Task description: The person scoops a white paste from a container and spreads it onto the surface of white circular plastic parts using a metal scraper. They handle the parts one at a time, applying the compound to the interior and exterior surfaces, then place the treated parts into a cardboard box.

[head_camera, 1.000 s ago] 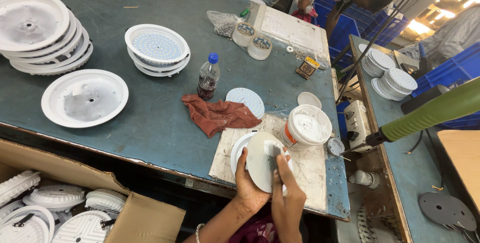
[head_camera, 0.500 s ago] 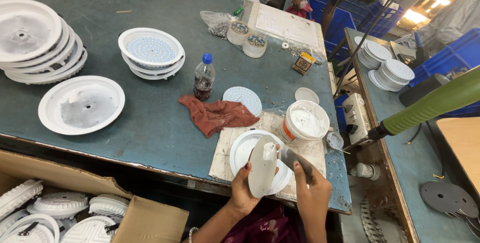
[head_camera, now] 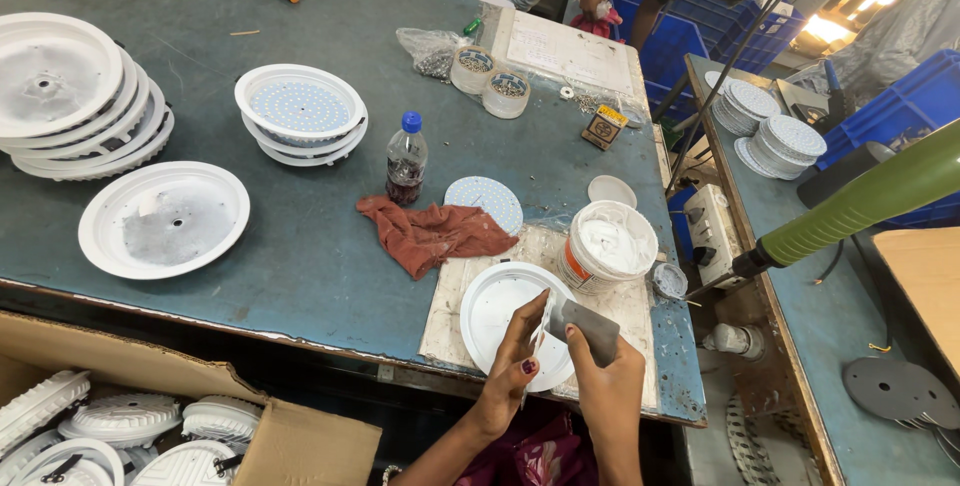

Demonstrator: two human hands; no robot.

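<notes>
1. the left hand pinches a thin white disc on edge above the white round housing on the bench.
2. the right hand is clenched around a grey scraper.
3. the disc looks light, stiff and probably slippery; the rim is the likeliest grip.

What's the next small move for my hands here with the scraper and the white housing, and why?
Probably bring the grey scraper in the right hand down to the bare inside of the white round housing. The left hand pinches a thin white disc edge-on against the scraper, both hands are over the housing, and the open tub of white paste sits just beyond it.
</notes>
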